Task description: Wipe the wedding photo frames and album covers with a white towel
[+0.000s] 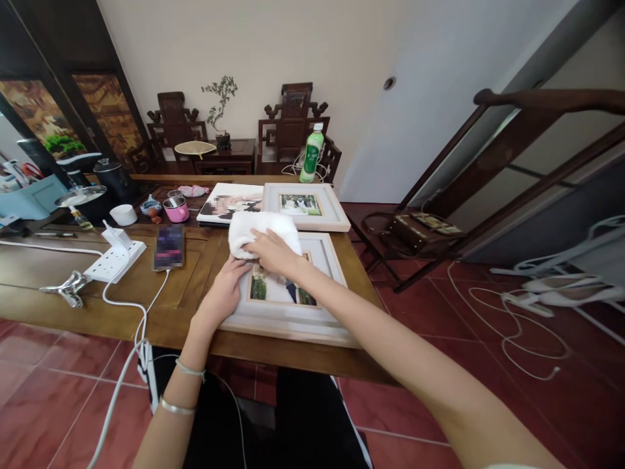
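A picture frame [288, 324] with a pale wooden border and a wide mat lies flat near the table's front edge. Its photo is partly covered by my right arm and a folded white cloth [254, 225]. My right hand [274, 251] grips the cloth and presses it on the upper left part of the frame. At the frame's left side, my left hand [225, 290] holds the edge, its fingertips close to the cloth. A second picture frame [336, 212] lies just behind, beside a stack topped by a white photo board [222, 192].
A green bottle [311, 155] stands at the table's back edge. To the left are a phone [168, 247], a pink cup [176, 210], a white power strip [117, 260], cables and a shiny metal object [71, 288]. A dark wooden rack [439, 195] stands right of the table.
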`<state>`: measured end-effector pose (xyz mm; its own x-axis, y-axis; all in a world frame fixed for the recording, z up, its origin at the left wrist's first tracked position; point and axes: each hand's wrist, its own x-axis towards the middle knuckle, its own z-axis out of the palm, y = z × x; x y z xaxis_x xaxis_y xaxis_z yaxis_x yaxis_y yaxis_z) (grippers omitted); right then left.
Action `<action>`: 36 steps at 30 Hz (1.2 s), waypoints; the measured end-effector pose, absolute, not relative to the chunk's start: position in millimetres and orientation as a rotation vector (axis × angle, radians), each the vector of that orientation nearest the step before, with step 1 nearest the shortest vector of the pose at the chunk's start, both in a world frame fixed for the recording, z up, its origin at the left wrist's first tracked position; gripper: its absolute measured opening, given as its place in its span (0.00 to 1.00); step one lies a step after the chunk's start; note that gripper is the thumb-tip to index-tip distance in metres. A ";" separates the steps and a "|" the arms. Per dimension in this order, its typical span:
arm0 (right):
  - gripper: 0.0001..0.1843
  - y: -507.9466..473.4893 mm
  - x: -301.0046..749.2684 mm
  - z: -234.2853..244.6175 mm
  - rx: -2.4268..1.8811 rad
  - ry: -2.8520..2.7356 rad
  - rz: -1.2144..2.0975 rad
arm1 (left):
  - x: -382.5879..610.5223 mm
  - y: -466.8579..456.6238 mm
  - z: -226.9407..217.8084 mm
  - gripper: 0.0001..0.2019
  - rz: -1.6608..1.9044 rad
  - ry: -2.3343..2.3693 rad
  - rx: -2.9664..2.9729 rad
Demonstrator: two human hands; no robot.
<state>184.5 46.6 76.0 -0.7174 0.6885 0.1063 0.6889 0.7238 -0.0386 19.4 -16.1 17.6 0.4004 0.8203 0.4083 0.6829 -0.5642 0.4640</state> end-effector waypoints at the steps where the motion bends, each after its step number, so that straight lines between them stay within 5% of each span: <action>1: 0.25 45.2 191.6 74.8 -1.161 -2.806 -0.018 | 19.3 -16.1 16.6 0.28 0.909 1.337 2.433; 11: 0.31 22.1 307.2 84.5 -1.622 -2.752 -0.162 | 18.5 -17.2 8.9 0.26 0.921 1.400 2.432; 25: 0.34 -131.7 318.6 72.6 -1.265 -2.812 0.061 | 19.7 -16.5 14.8 0.24 0.855 1.439 2.414; 36: 0.33 -9.0 302.0 58.5 -1.567 -2.616 -0.188 | 17.9 -16.4 16.1 0.23 0.848 1.421 2.385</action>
<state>302.0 -9.0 58.5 -0.4712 0.8713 0.1369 0.8819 0.4674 0.0606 17.9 -16.4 16.1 0.3590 0.8621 0.3576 0.7239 -0.4990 0.4764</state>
